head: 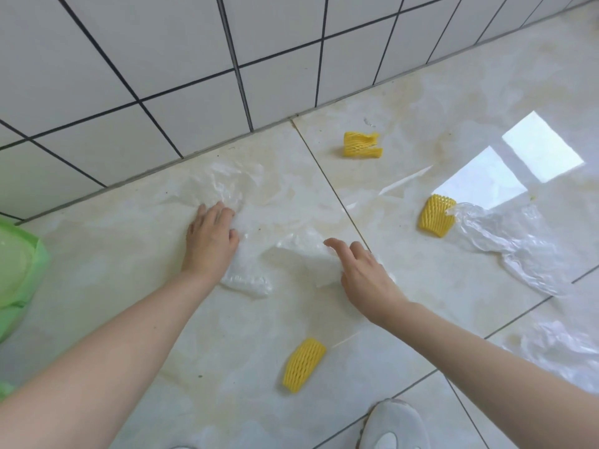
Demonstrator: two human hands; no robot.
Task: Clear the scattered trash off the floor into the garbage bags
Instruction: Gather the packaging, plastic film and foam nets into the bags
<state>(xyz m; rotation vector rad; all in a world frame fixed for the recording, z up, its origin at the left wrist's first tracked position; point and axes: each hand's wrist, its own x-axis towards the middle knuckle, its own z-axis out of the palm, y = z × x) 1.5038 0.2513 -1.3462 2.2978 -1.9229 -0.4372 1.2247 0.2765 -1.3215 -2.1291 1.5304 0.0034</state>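
Head view, looking down at a glossy marbled floor point(129, 254) where it meets a white tiled wall point(162, 59). No brand, label or writing can be read on any item.

The left hand point(210, 241) lies on a crumpled clear plastic sheet point(227, 189) spread near the wall; its fingers curl into the film, so the grip holds the plastic, with the sheet running out beyond the fingertips and under the palm toward the wrist. The right hand point(359, 273) is above the same sheet's right edge, index finger extended and the other fingers loosely bent; its grip is wide and holds nothing, and whether the fingertip touches the film cannot be told.

Three yellow foam nets lie apart from both hands: the far foam net point(361, 144) near the wall, the right foam net point(436, 215) touching a second clear plastic bag point(505, 244), and the near foam net point(303, 364) between the two forearms. More clear film point(557, 348) lies at the right edge.

A green garbage bag point(19, 270) stands at the left edge, well apart from the left hand. A white shoe point(392, 426) shows at the bottom.
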